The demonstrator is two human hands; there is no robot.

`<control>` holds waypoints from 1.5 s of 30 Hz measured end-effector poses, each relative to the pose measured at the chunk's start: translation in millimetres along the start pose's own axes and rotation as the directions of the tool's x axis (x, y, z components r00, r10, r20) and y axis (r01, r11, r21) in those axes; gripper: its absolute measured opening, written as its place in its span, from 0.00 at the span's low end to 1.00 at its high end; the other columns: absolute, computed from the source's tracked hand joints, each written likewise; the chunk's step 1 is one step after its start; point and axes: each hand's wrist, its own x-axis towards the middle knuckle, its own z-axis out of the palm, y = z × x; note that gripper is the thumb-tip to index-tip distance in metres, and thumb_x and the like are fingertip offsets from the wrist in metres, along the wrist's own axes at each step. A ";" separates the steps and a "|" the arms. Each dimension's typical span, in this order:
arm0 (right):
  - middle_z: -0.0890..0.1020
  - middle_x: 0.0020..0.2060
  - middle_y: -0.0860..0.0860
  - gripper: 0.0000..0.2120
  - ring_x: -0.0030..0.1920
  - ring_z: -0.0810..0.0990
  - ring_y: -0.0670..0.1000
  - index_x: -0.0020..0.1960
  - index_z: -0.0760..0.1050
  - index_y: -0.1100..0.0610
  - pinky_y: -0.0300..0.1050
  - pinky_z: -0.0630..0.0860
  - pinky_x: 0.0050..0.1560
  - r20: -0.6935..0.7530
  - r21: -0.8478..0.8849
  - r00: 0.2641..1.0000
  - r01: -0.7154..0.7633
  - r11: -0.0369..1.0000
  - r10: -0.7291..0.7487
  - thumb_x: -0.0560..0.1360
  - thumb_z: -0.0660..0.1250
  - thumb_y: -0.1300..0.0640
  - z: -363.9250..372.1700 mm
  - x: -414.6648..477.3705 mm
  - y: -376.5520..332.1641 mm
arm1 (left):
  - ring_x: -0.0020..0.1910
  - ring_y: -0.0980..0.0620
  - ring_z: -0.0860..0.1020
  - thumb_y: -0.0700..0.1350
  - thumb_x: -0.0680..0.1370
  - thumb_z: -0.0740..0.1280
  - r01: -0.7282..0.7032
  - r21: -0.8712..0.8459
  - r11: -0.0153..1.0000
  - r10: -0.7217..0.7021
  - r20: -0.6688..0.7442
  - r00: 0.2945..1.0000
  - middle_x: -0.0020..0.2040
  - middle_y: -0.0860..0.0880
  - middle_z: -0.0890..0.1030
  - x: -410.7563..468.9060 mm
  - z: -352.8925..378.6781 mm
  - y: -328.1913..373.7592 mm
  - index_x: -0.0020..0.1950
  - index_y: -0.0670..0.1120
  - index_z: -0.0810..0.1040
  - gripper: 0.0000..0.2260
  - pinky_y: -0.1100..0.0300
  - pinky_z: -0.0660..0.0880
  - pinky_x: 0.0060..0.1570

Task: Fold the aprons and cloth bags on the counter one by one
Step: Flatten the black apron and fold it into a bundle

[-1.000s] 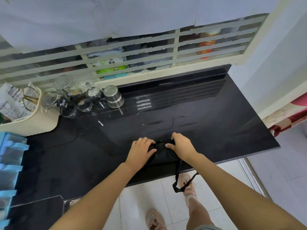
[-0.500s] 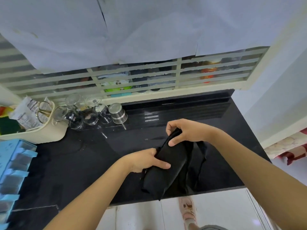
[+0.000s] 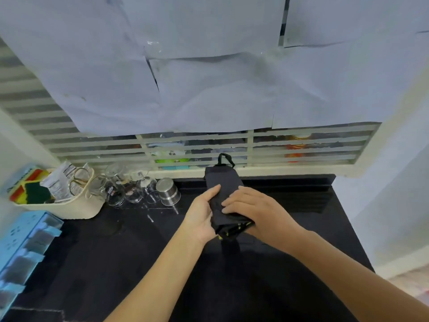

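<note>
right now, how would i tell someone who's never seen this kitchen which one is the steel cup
Look at the black counter, along its back edge below the slatted window. A row of cups runs rightward from the cream basket. The steel cup is the last on the right, the only opaque metal one; the others are clear glasses.

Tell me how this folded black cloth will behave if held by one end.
Probably floppy: the folded black cloth is layered fabric held by left hand and right hand. Folded, it seems light and fairly firm, its far end jutting past the hands without drooping. The loose strap loop suggests folds may slip open.
</note>
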 end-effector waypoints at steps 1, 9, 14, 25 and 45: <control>0.82 0.53 0.49 0.17 0.57 0.77 0.47 0.53 0.81 0.56 0.45 0.66 0.68 -0.036 0.006 0.999 0.017 1.000 -0.017 0.66 0.77 0.62 -0.6 0.1 1.2 | 0.44 0.42 0.82 0.48 0.79 0.62 0.007 -0.019 1.000 -0.006 0.023 1.000 0.50 0.39 0.82 0.7 7.3 -2.5 0.54 0.33 0.81 0.19 0.50 0.78 0.52; 0.83 0.42 0.40 0.09 0.41 0.80 0.41 0.53 0.79 0.44 0.34 0.73 0.42 0.010 0.425 0.958 -0.264 0.866 0.287 0.74 0.68 0.45 -32.4 -1.6 7.2 | 0.42 0.41 0.82 0.47 0.80 0.61 -0.082 -0.038 0.996 0.081 -0.030 0.996 0.46 0.36 0.82 14.4 34.1 -17.7 0.60 0.33 0.74 0.18 0.50 0.82 0.40; 0.77 0.30 0.44 0.10 0.33 0.73 0.41 0.37 0.73 0.46 0.34 0.65 0.34 0.057 0.437 0.884 -0.440 0.785 0.464 0.77 0.66 0.49 -34.1 13.6 6.3 | 0.45 0.42 0.83 0.42 0.74 0.62 -0.165 -0.045 0.985 0.169 0.122 0.978 0.48 0.36 0.82 12.7 31.3 -20.7 0.51 0.33 0.81 0.15 0.53 0.82 0.43; 0.72 0.51 0.45 0.09 0.48 0.71 0.41 0.51 0.74 0.52 0.30 0.67 0.45 -0.299 0.060 0.808 -0.516 0.855 0.508 0.73 0.69 0.51 -19.1 36.0 -5.0 | 0.53 0.44 0.82 0.45 0.78 0.61 -0.304 0.112 0.946 0.289 0.131 0.948 0.55 0.38 0.82 2.0 32.3 -12.6 0.60 0.39 0.76 0.15 0.53 0.80 0.52; 0.75 0.44 0.37 0.08 0.46 0.75 0.38 0.53 0.74 0.47 0.27 0.71 0.45 -0.342 0.280 0.817 -0.382 0.881 0.463 0.76 0.63 0.46 -6.0 38.0 -25.5 | 0.46 0.43 0.82 0.38 0.80 0.56 -0.184 0.096 0.978 0.162 0.195 0.967 0.48 0.37 0.82 -7.8 13.0 35.7 0.59 0.34 0.75 0.13 0.52 0.80 0.45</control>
